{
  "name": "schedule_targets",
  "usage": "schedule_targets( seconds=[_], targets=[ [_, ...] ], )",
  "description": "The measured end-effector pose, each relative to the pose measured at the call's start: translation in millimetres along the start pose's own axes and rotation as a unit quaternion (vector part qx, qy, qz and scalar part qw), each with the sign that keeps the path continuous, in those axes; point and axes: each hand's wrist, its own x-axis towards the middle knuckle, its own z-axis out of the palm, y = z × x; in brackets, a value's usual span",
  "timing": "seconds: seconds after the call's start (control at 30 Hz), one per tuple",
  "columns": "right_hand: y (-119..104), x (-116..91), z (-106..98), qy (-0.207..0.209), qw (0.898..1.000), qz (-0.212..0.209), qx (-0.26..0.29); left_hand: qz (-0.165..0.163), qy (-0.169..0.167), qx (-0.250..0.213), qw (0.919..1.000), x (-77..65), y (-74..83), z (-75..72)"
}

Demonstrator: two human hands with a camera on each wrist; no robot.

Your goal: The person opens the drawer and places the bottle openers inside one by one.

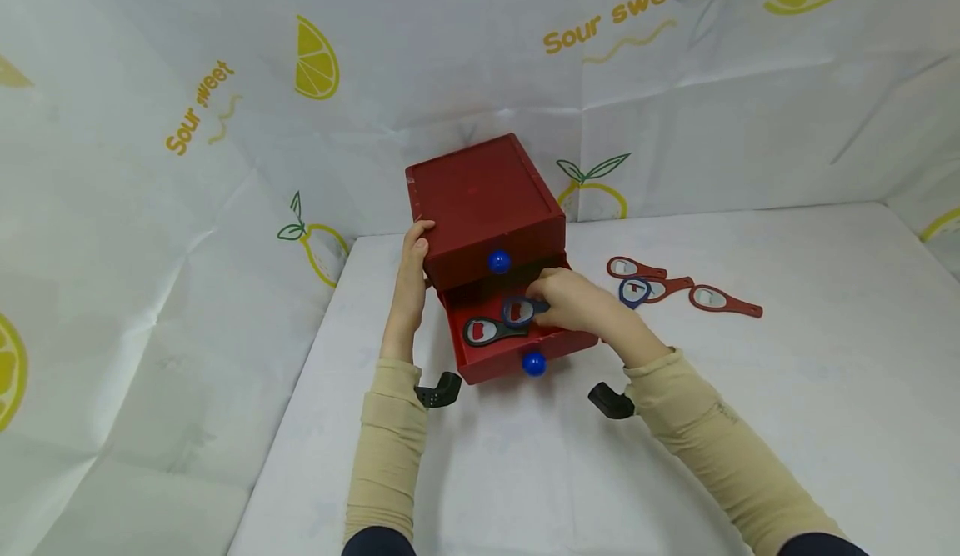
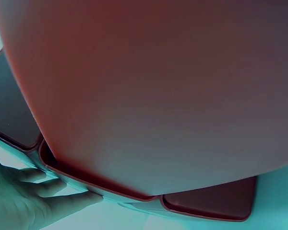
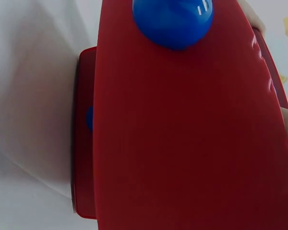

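A red two-drawer box (image 1: 480, 197) stands with its lower drawer (image 1: 480, 368) pulled out toward me. My left hand (image 1: 408, 285) rests against the box's left side, fingers fairly straight, as the left wrist view also shows. Over the drawer, my right hand (image 1: 573, 299) pinches a blue bottle opener (image 1: 517, 313) by its handle, its ring end pointing left. Beneath it a black bottle opener (image 1: 483, 332) lies in the drawer. In the right wrist view the red drawer front (image 3: 182, 129) and a blue knob (image 3: 173, 19) hide most of the hand's work.
Right of the box, several bottle openers lie close together on the white table (image 1: 825, 389): red ones, such as the rightmost red opener (image 1: 723, 300), and a blue opener (image 1: 634, 292) partly covering one. A lemon-print sheet (image 1: 450, 47) hangs behind the box.
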Motion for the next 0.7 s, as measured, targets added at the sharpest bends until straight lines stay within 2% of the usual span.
schedule_targets(
  seconds=[0.1,0.3,0.53,0.7],
  targets=[
    [-1.6,0.9,0.0,-0.010,1.000,-0.001,-0.014,-0.001,0.001,0.000,1.0000,-0.3,0.2,0.0],
    [-2.3,0.5,-0.3,-0.002,0.999,-0.015,-0.034,0.007,0.000,-0.008,0.9999,0.6,0.0,0.8],
    [-2.2,0.2,0.0,0.001,1.000,-0.014,-0.026,0.011,0.000,-0.007,0.9999,-0.4,0.0,0.3],
    [-1.8,-2.0,0.8,0.024,1.000,-0.014,-0.011,0.009,-0.002,-0.006,0.9999,-0.9,-0.2,0.2]
  ],
)
